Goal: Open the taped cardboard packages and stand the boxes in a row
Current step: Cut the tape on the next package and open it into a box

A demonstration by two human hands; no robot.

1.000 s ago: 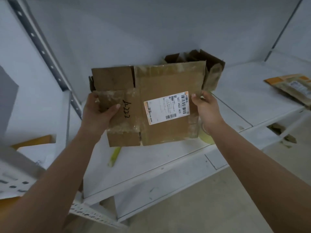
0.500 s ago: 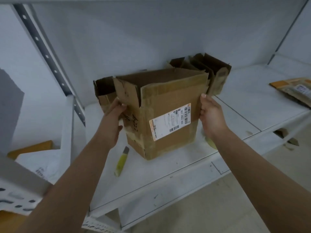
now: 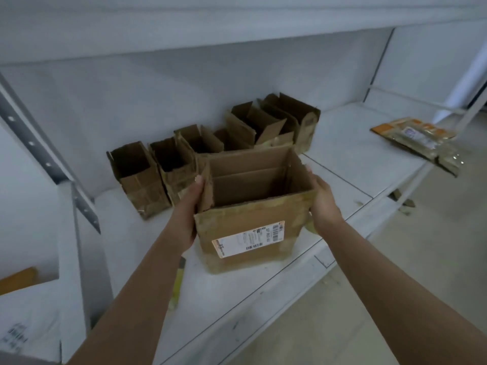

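Note:
A large open cardboard box (image 3: 253, 227) with a white shipping label stands upright on the white shelf (image 3: 342, 138), its top flaps folded inward. My left hand (image 3: 188, 206) lies flat against its left side, fingers pointing up along the flap. On the right wall my right hand (image 3: 322, 204) presses with straight fingers. Behind it, several smaller open boxes (image 3: 139, 177) stand in a row toward the back wall, ending with a taller one (image 3: 303, 122) at the right.
A yellow utility knife (image 3: 178, 283) lies on the shelf, partly under my left forearm. Flat taped packages (image 3: 413, 135) lie at the shelf's far right end. A perforated metal post (image 3: 29, 135) slants at the left. The upper shelf overhangs.
The large box was held flat-faced in the air, then turned upright and set down on the shelf. My view has tipped down, showing the row of boxes behind.

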